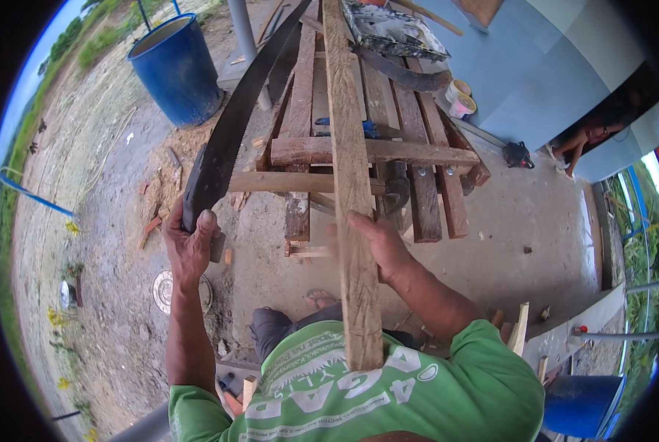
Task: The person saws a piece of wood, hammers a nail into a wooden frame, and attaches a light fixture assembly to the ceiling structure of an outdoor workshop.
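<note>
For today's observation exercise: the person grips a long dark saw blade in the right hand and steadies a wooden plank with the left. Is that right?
Not quite: the hands are swapped. The head view shows the left hand gripping the saw blade, while the right hand steadies the wooden plank.

saw blade (230,125) black | plank (348,169) weathered brown-grey | barrel (174,70) blue | shirt (418,390) green, white print

Outdoor daylight; concrete floor (535,221), blue barrel (176,66), dirt yard (86,184), pale blue wall (550,66).
</note>
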A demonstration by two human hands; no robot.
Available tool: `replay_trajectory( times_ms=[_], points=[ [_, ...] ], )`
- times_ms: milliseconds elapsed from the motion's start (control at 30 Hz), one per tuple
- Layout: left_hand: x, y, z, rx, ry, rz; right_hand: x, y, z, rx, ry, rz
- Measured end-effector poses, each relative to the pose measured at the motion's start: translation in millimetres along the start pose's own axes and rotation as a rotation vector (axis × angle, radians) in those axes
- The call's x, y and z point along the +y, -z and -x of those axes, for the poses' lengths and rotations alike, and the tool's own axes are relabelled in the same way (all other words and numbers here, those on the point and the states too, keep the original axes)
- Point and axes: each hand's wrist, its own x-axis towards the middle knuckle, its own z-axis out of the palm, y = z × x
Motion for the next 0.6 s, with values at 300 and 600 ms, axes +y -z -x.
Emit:
replay_trajectory(
  times_ms=[300, 600],
  points=[
    [-22.5, 53.2, -52.6, -0.389, 0.032, 0.027, 9.7, 17.6, 40.7, 0.108, 0.091, 0.455],
    [-51.2, 120.3, -46.1, -0.669, 0.07, 0.305, 142.8, 69.7, 237.0, 0.337, -0.148, 0.606]
  ],
)
